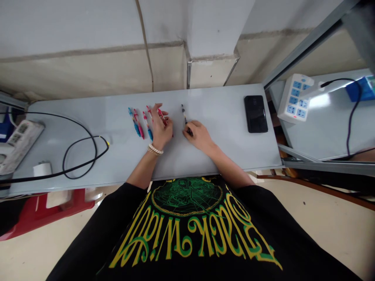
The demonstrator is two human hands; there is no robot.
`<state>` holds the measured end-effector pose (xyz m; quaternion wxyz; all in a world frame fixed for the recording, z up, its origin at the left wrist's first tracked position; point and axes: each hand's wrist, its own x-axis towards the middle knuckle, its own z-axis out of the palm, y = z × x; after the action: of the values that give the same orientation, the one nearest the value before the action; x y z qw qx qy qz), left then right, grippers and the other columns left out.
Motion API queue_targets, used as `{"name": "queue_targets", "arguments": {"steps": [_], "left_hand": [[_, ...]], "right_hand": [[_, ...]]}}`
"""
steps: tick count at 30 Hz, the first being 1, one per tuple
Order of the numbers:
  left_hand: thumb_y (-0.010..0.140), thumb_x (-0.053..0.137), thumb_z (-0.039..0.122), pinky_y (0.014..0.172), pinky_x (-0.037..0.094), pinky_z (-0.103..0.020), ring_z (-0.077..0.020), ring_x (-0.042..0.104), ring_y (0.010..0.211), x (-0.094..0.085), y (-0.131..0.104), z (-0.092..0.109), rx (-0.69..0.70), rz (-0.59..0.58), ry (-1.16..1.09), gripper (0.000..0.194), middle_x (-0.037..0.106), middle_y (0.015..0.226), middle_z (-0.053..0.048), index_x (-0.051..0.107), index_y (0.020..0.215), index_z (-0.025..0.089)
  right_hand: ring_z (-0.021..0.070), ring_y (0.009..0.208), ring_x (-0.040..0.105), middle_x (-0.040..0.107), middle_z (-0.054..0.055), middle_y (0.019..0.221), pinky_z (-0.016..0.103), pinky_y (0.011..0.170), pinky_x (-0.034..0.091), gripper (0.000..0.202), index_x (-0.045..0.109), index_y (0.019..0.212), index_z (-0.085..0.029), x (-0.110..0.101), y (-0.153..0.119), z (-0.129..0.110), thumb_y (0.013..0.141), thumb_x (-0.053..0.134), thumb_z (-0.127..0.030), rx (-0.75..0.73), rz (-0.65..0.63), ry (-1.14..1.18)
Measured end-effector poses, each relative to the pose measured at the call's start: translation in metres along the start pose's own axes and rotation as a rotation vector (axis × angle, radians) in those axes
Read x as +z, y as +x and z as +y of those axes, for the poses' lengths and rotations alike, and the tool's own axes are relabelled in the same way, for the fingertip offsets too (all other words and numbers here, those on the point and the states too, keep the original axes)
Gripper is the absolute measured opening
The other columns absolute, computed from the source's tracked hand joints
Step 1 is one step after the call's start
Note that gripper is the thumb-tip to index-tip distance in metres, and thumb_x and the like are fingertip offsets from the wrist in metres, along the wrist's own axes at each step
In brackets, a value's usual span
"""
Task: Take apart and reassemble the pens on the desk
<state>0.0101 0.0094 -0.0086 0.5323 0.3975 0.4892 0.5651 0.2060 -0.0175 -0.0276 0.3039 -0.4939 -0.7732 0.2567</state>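
Observation:
My left hand (161, 128) is at the middle of the grey table, its fingers curled about a red pen (161, 116); part of that pen is hidden by the hand. To its left several pens lie side by side at a slant: a blue pen (134, 123), a pink pen (138, 124), and a red, white and blue pen (148, 125). Another red-tipped pen (149, 109) lies partly under my left hand. My right hand (199, 136) pinches the near end of a black-and-white pen (184, 112), whose tip points toward the wall.
A black phone (256, 114) lies at the table's right end. Black cable loops (95, 150), a white adapter (42, 169) and a power strip (22, 144) occupy the left. Beyond a metal frame on the right is another white power strip (294, 99). A red stool (55, 208) stands below left.

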Motion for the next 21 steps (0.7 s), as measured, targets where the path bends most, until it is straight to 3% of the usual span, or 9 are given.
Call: {"name": "queue_targets", "arguments": {"steps": [4, 8, 11, 13, 15, 19, 21], "left_hand": [[0.092, 0.079, 0.016, 0.125, 0.048, -0.055, -0.0355, 0.066, 0.133, -0.008, 0.004, -0.013, 0.3, 0.066, 0.516, 0.017, 0.068, 0.138, -0.016, 0.076, 0.109, 0.019], [0.088, 0.083, 0.024, 0.131, 0.042, -0.07, -0.0457, 0.058, 0.15, -0.012, 0.007, -0.025, 0.376, 0.052, 0.746, 0.021, 0.057, 0.162, -0.022, 0.075, 0.107, 0.02], [0.086, 0.087, 0.03, 0.133, 0.038, -0.072, -0.0493, 0.051, 0.158, -0.011, 0.005, -0.028, 0.411, 0.087, 0.8, 0.028, 0.051, 0.17, -0.025, 0.076, 0.11, 0.019], [0.087, 0.091, 0.037, 0.133, 0.04, -0.07, -0.0491, 0.051, 0.16, -0.008, 0.003, -0.026, 0.429, 0.117, 0.73, 0.038, 0.05, 0.172, -0.025, 0.076, 0.117, 0.019], [0.089, 0.094, 0.048, 0.127, 0.049, -0.063, -0.0459, 0.058, 0.155, -0.002, 0.0, -0.02, 0.39, 0.104, 0.518, 0.05, 0.058, 0.167, -0.022, 0.074, 0.126, 0.021], [0.086, 0.094, 0.069, 0.099, 0.068, -0.044, -0.0339, 0.082, 0.125, 0.01, -0.007, -0.002, 0.136, -0.054, -0.021, 0.064, 0.082, 0.127, -0.014, 0.071, 0.128, 0.026], [0.082, 0.098, 0.066, 0.09, 0.07, -0.039, -0.0282, 0.086, 0.107, 0.013, -0.011, 0.005, 0.069, -0.09, -0.132, 0.06, 0.085, 0.111, -0.01, 0.073, 0.119, 0.026]], "right_hand": [[0.0188, 0.079, 0.059, 0.068, 0.002, 0.089, 0.034, 0.08, 0.048, 0.005, 0.058, 0.098, -0.026, 0.0, -0.002, 0.005, 0.101, 0.062, -0.028, 0.083, 0.133, 0.116], [0.0157, 0.069, 0.059, 0.067, -0.003, 0.081, 0.032, 0.074, 0.047, 0.023, 0.054, 0.112, -0.027, -0.003, -0.003, 0.007, 0.107, 0.059, -0.049, 0.17, 0.272, 0.247], [0.0148, 0.065, 0.058, 0.065, -0.006, 0.074, 0.032, 0.071, 0.048, 0.032, 0.055, 0.114, -0.027, -0.006, -0.002, 0.004, 0.108, 0.056, -0.059, 0.152, 0.342, 0.304], [0.0152, 0.067, 0.06, 0.07, -0.004, 0.076, 0.032, 0.071, 0.05, 0.038, 0.059, 0.116, -0.027, -0.007, -0.002, 0.0, 0.108, 0.057, -0.064, 0.125, 0.355, 0.343], [0.0165, 0.072, 0.066, 0.077, 0.0, 0.082, 0.033, 0.074, 0.053, 0.044, 0.066, 0.118, -0.026, -0.007, -0.002, -0.004, 0.107, 0.059, -0.068, 0.111, 0.326, 0.386], [0.0197, 0.084, 0.075, 0.083, 0.006, 0.093, 0.036, 0.08, 0.058, 0.05, 0.08, 0.113, -0.024, -0.009, -0.002, -0.009, 0.105, 0.063, -0.071, 0.095, 0.229, 0.474], [0.0201, 0.085, 0.075, 0.084, 0.006, 0.094, 0.036, 0.081, 0.06, 0.048, 0.084, 0.111, -0.025, -0.01, -0.002, -0.009, 0.105, 0.066, -0.069, 0.087, 0.228, 0.492]]}}
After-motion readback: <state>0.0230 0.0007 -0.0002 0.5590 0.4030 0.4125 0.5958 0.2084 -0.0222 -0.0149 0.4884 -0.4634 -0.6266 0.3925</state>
